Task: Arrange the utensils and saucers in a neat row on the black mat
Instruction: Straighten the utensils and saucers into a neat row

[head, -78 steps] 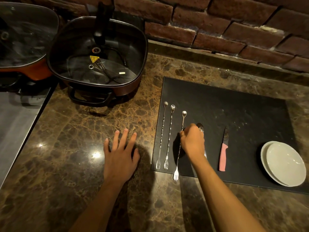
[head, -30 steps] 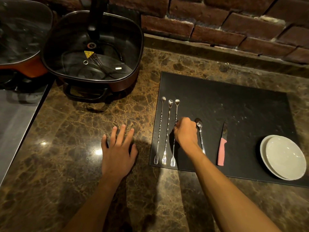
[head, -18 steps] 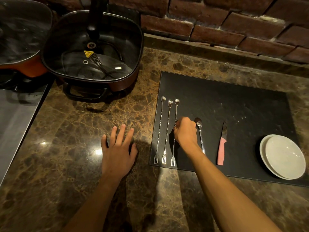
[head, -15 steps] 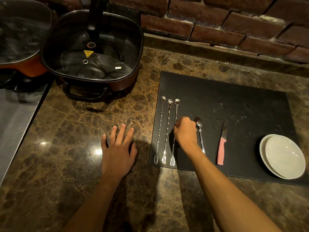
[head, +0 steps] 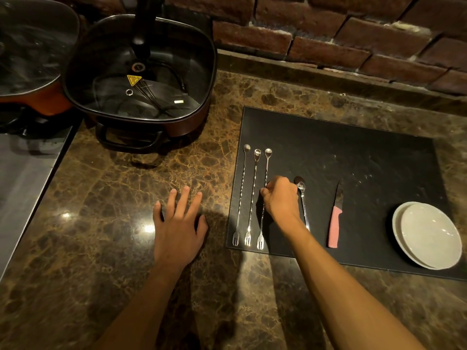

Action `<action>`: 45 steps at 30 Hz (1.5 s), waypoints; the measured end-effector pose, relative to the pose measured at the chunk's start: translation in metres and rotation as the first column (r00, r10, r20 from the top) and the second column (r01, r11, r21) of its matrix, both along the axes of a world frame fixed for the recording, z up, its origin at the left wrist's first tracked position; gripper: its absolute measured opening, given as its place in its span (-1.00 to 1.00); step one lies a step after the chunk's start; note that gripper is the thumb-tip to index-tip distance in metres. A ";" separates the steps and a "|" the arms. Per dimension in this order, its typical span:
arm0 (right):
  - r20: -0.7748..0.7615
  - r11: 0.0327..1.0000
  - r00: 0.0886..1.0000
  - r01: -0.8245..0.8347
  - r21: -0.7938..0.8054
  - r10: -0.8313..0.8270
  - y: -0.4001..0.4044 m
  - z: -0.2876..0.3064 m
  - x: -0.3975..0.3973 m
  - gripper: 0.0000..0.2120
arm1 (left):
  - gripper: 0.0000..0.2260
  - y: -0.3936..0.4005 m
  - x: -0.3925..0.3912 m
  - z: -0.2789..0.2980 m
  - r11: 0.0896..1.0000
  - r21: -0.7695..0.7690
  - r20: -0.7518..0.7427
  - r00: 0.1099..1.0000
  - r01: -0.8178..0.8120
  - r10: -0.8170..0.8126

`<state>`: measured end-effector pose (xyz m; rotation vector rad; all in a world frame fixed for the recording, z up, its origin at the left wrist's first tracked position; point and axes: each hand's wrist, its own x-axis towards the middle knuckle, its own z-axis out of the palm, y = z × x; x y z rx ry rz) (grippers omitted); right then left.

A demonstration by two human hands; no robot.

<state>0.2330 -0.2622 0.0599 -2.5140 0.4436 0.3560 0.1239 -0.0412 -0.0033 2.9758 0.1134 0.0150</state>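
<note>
A black mat [head: 353,152] lies on the marble counter. Three long twisted bar spoons with fork ends lie side by side at its left edge: the left one [head: 242,188], the middle one [head: 252,190] and the right one [head: 265,170]. My right hand [head: 280,198] rests over the mat with its fingertips pinched on the right bar spoon's stem. A short spoon [head: 302,195] lies just right of that hand, then a pink-handled knife [head: 335,223]. Two stacked white saucers [head: 429,236] sit at the mat's right end. My left hand [head: 179,223] lies flat and spread on the counter.
A square black electric pan with a glass lid [head: 141,72] stands at the back left, its handle [head: 129,137] toward me. Another lidded pan [head: 27,59] sits further left over a steel surface [head: 22,173]. A brick wall [head: 328,34] runs behind the counter.
The third bar spoon moved up and left, its fork end now level with the other two. For the last second my right hand has stayed on it; my left hand has not moved.
</note>
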 end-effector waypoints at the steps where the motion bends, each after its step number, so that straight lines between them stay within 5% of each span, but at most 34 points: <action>1: 0.008 1.000 1.000 0.001 0.017 -0.001 -0.002 0.000 -0.001 -0.83 | -0.47 0.000 0.000 0.000 1.000 0.004 0.002 1.000 0.003 -0.003; 12: 0.200 0.994 0.973 0.111 0.024 -0.113 -0.067 0.016 -0.041 -0.92 | -0.49 -0.002 -0.003 -0.001 1.000 0.018 0.019 1.000 0.012 -0.012; 16: 0.199 0.993 0.973 0.118 0.003 -0.116 -0.087 0.015 -0.051 -0.91 | -0.50 -0.039 -0.011 0.012 0.995 -0.096 0.150 0.989 0.033 -0.018; 19: 0.159 0.993 0.980 0.115 0.016 -0.116 -0.092 0.013 -0.051 -0.92 | -0.48 -0.105 -0.036 0.019 0.931 -0.131 0.194 0.929 0.342 -0.314; 24: 0.111 0.999 0.993 0.049 0.007 -0.049 -0.095 0.007 -0.049 -0.89 | -0.41 -0.175 -0.081 0.012 0.703 -0.072 -0.019 0.704 0.708 -0.710; 36: 0.118 0.979 0.990 -0.057 -0.198 0.081 -0.093 0.002 -0.044 -0.91 | -0.46 -0.181 -0.084 0.004 0.716 -0.064 -0.184 0.697 0.695 -0.693; 45: 0.095 1.000 0.995 0.010 -0.008 -0.009 -0.085 0.009 -0.027 -0.88 | -0.44 -0.180 -0.085 0.002 0.727 -0.100 -0.177 0.707 0.679 -0.684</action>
